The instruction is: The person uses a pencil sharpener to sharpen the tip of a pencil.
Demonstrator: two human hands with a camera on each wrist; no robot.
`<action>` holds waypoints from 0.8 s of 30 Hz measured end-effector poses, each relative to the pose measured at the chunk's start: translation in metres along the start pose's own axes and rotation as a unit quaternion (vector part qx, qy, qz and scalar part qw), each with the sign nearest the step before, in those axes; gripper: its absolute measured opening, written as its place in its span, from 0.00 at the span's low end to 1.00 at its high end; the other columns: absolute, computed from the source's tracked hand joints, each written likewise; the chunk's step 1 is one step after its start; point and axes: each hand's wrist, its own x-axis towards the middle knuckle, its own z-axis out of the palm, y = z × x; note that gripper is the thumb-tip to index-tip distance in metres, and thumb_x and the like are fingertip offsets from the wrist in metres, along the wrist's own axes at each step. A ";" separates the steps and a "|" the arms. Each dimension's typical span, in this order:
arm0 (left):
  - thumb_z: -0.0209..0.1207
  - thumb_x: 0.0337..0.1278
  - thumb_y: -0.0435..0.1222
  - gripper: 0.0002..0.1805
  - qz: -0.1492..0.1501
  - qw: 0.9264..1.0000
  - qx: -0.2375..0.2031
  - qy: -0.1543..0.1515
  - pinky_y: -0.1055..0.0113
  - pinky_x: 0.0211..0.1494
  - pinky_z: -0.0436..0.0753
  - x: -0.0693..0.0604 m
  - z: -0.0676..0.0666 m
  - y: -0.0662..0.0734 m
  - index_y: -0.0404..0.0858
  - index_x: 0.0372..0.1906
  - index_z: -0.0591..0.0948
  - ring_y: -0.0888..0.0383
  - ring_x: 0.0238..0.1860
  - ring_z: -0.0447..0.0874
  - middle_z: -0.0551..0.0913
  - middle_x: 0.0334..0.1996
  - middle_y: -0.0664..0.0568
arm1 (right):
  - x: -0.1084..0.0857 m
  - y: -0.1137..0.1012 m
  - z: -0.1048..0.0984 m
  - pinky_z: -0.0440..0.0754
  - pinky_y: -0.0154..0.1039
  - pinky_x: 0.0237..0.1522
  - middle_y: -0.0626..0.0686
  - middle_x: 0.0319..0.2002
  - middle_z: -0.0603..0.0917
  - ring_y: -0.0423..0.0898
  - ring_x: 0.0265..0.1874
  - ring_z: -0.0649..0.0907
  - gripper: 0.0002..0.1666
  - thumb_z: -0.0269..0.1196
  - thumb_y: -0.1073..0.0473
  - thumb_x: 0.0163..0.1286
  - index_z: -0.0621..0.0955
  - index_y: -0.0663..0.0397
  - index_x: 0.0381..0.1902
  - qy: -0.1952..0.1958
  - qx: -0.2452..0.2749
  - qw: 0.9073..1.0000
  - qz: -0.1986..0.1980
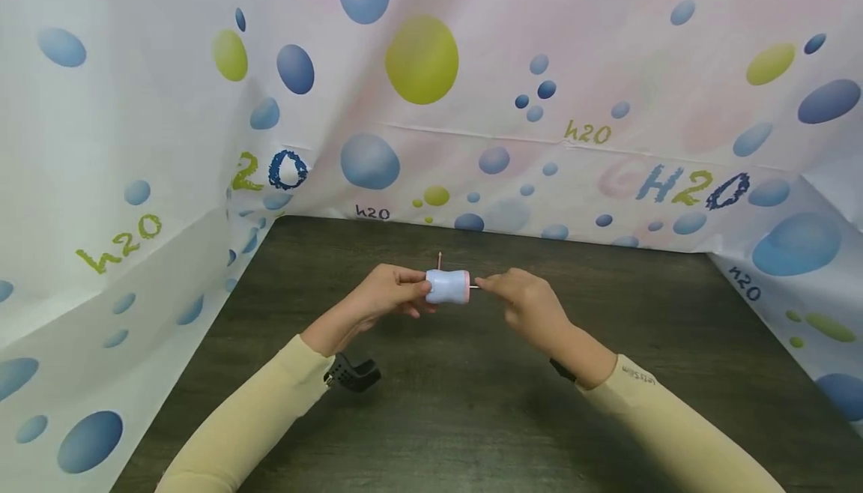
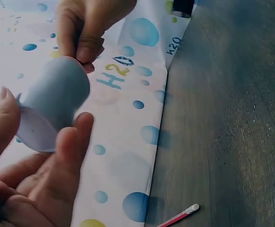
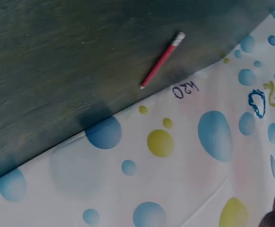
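Observation:
A light blue, waisted cylinder with a pink end, which looks like a crank pencil sharpener (image 1: 448,286), is held sideways above the table. My left hand (image 1: 387,294) grips its left end between thumb and fingers. At the pink end, a thin metal rod (image 1: 474,287) sticks out, and the fingers of my right hand (image 1: 529,302) pinch its outer end. In the left wrist view the near end of the sharpener (image 2: 59,92) faces the camera; the right fingers (image 2: 87,45) hide the crank. A red pencil (image 3: 161,66) with a white end lies on the table behind the sharpener.
The dark wooden table (image 1: 431,403) meets a white printed sheet (image 1: 485,193) at its back and sides. Black straps (image 1: 355,373) sit at both wrists, below the cream sleeves (image 1: 263,403).

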 end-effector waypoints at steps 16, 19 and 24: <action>0.75 0.50 0.36 0.31 0.271 0.908 0.314 0.054 0.61 0.48 0.90 -0.009 0.016 -0.002 0.37 0.63 0.83 0.49 0.46 0.91 0.89 0.55 0.41 | 0.011 0.037 -0.027 0.72 0.33 0.28 0.48 0.35 0.90 0.38 0.22 0.70 0.22 0.59 0.64 0.76 0.79 0.74 0.62 -0.344 0.392 0.761 0.387; 0.74 0.54 0.34 0.33 0.269 0.925 0.267 0.027 0.53 0.60 0.87 -0.006 0.016 0.001 0.35 0.66 0.77 0.45 0.57 0.86 0.82 0.64 0.40 | 0.007 0.037 -0.027 0.80 0.32 0.34 0.54 0.39 0.92 0.36 0.29 0.79 0.22 0.60 0.63 0.76 0.79 0.73 0.62 -0.323 0.381 0.783 0.371; 0.62 0.71 0.37 0.34 0.151 0.987 0.060 -0.012 0.51 0.65 0.85 0.000 0.016 0.011 0.31 0.73 0.62 0.36 0.70 0.75 0.70 0.71 0.33 | 0.003 0.024 -0.023 0.85 0.34 0.33 0.62 0.44 0.91 0.40 0.33 0.86 0.14 0.64 0.67 0.72 0.87 0.64 0.53 -0.178 0.215 0.936 0.213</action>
